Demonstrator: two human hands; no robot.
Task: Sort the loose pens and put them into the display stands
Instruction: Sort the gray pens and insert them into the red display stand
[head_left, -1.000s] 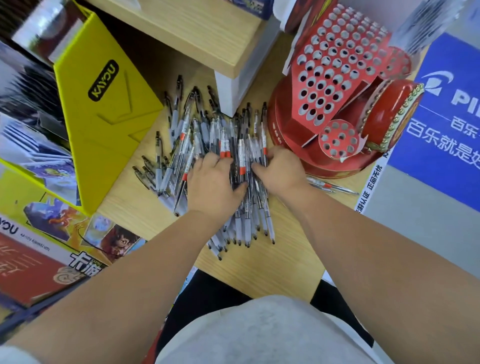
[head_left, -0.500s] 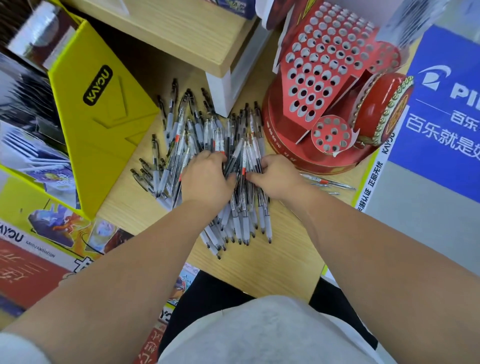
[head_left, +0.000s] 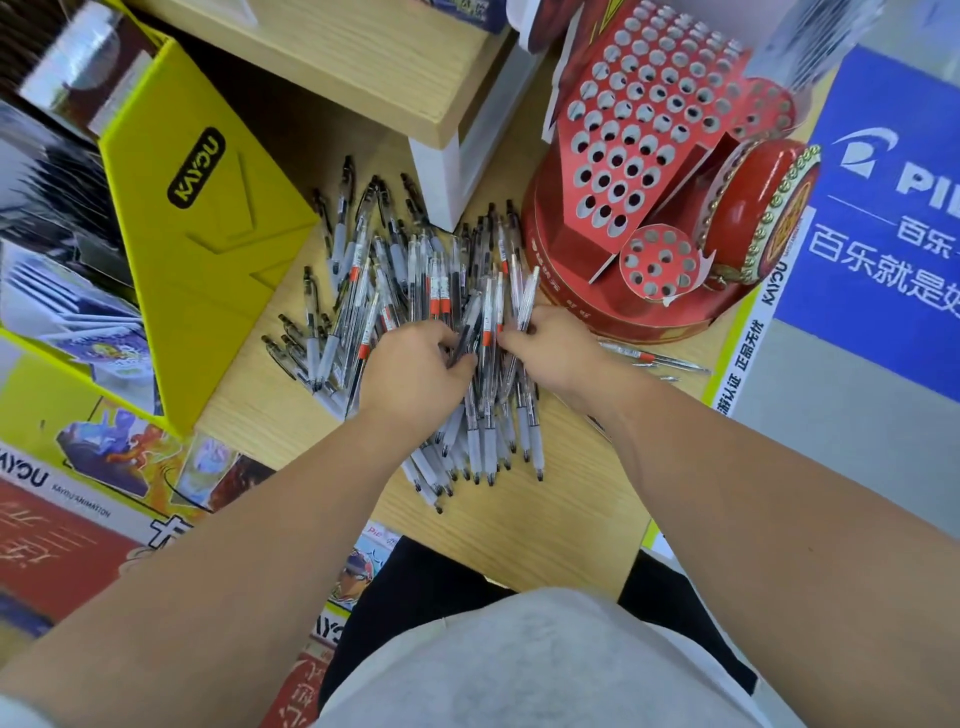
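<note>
— On the wood counter (head_left: 519, 525), just left of the red stand (head_left: 639, 130): pens (head_left: 415, 280) in 1 loose heap. I see none in the stand's holes. My read: step = sorting, loading not started.
— Hands?
— Both in the middle of the heap, close together. Left hand (head_left: 415, 364): fingers curled, thumb and fingertips pinching a dark pen (head_left: 464, 338). Right hand (head_left: 556, 348): fingers curled round a few of the clear pens, whose far ends are raised off the heap.
— Stand?
— Just beside the right hand. Every hole I can see looks empty. About 2 stray pens (head_left: 649, 358) lie on the counter by its base.
— Next move?
— Judgement: pull a same-type bunch clear of the tangle, square up the ends, then feed 1 pen per hole. That needs a firm pinch and a clean lift, since the crossed barrels will likely drag their neighbours. The hole panel is sloped, so insertion goes in at an angle.
— Risk?
— Pens rolling toward the near edge.
</note>
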